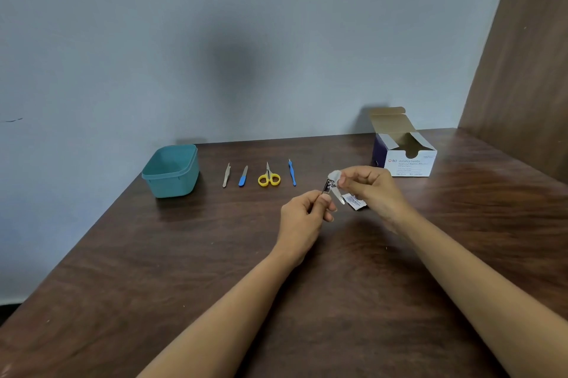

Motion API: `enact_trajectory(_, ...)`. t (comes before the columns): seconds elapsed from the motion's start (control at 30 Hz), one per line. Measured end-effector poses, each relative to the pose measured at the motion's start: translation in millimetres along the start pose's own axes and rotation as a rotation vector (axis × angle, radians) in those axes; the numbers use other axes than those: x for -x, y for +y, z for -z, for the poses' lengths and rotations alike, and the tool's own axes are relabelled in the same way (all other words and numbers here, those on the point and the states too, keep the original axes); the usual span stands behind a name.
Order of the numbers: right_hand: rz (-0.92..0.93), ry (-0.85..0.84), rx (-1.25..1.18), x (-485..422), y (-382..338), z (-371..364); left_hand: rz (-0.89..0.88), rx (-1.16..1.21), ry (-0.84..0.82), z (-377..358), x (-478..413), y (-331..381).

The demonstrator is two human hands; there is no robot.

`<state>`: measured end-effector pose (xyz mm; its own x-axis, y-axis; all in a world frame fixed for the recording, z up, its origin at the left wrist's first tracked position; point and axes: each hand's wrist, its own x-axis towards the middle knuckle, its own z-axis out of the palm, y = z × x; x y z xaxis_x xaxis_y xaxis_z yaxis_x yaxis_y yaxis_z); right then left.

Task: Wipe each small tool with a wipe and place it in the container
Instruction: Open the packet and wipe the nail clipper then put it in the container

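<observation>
Nail clipper: silver metal, lever swung open, tilted, held up just right of the frame's centre; your left hand pinches its lower end.
Wipe: small white pad, pinched in your right hand against the clipper's upper end.
Container: teal, square with rounded corners, open-topped, upright, left of centre.
Row between container and clipper, left to right: silver tweezers, blue-handled file, yellow-handled scissors, slim blue tool; all lie flat, apart, tips toward the frame's top.
</observation>
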<state>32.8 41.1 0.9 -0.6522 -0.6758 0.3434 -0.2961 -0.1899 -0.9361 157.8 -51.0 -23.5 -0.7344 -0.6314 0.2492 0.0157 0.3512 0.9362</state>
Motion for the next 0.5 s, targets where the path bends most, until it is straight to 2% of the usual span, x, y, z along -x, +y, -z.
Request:
enact_trajectory(0.23, 0.001, -0.128, 0.096, 1.3, -4.1, 5.3, -0.009, -0.045, -0.009, 1.0, 2.1, 2.3)
enact_trajectory(0.5, -0.015, -0.132, 0.082, 4.8, -11.6, 6.1, -0.024, -0.107, -0.026, 0.6, 1.8, 3.0)
